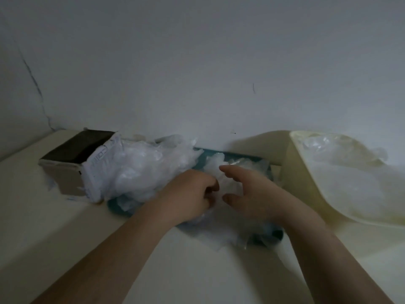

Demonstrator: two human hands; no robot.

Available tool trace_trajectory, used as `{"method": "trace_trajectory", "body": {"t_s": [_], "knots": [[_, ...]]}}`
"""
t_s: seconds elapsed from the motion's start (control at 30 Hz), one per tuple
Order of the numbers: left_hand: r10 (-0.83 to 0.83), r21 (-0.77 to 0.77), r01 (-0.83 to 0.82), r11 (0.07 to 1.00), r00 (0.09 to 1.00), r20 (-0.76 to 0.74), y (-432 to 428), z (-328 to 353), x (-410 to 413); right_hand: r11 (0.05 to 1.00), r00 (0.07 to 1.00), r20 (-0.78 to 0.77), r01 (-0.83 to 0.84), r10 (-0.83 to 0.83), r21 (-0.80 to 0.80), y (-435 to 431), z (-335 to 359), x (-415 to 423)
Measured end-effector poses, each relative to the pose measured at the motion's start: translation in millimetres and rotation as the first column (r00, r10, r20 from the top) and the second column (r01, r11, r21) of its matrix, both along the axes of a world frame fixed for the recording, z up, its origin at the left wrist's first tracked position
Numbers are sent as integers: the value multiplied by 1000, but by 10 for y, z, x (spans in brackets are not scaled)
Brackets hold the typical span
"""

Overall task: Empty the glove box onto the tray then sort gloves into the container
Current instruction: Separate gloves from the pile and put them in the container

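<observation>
The biggest thing here is the wall [197, 62]. It is plain and pale, with a thin dark crack [32, 80] running down its left side. Below it is the cream bench [65, 227], pushed right up to the wall. The room is dim and things look a bit blurry.

On the right of the bench sits the container [291, 170]. It is a big cream tub, and a few clear gloves [317, 145] lie inside it near the back.

In the middle is a big heap of gloves [142, 170], clear and crinkly. The heap spills out of the glove box [65, 174] and covers most of the tray [114, 207]. The glove box is brown card and lies on its side at the left, with its torn open end touching the heap. The tray is blue-green and flat, between the glove box and the container. Only its edges peek out from under the gloves.

Two bare arms reach in from the front, and they hide the near part of the tray. The left hand [186, 196] is on the heap with its fingers [210, 185] curled in. It is too blurry to tell if they hold a glove. The right hand [256, 189] is just beside it, over the gloves, with its fingers [228, 170] spread wide and holding nothing.
</observation>
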State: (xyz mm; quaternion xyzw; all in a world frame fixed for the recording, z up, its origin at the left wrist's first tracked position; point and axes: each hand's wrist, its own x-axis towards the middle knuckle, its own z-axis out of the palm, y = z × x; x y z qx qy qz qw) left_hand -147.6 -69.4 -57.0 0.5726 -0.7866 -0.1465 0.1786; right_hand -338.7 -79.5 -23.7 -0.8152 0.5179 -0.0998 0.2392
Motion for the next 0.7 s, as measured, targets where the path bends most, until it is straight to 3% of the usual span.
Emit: {"method": "trace_trajectory", "body": {"t_s": [0.27, 0.33, 0.4, 0.47, 0.57, 0.63, 0.7], "knots": [[29, 6, -29, 1000, 931, -363, 76, 322, 140, 999, 999, -17, -32, 31, -16, 89, 144, -15], [58, -24, -77, 997, 885, -462, 102, 422, 194, 998, 998, 44, -37, 40, -54, 140, 219, -9], [90, 14, -100, 995, 804, -588, 141, 510, 254, 987, 978, 205, -2, 35, -158, 168, 257, 11], [106, 102, -48, 994, 710, -697, 193, 579, 292, 977, 904, 426, 66, 28, -203, 167, 256, 43], [156, 232, 80, 969, 532, -832, 257, 662, 257, 992, 659, 752, 109, -20, -69, 178, 247, 92], [214, 286, 142, 948, 382, -899, 257, 699, 266, 982, 532, 831, 168, -160, 81, 159, 222, 121], [181, 268, 252, 930, 321, -930, 227, 695, 324, 952, 443, 846, 210, -296, 224, 146, 205, 145]]}}
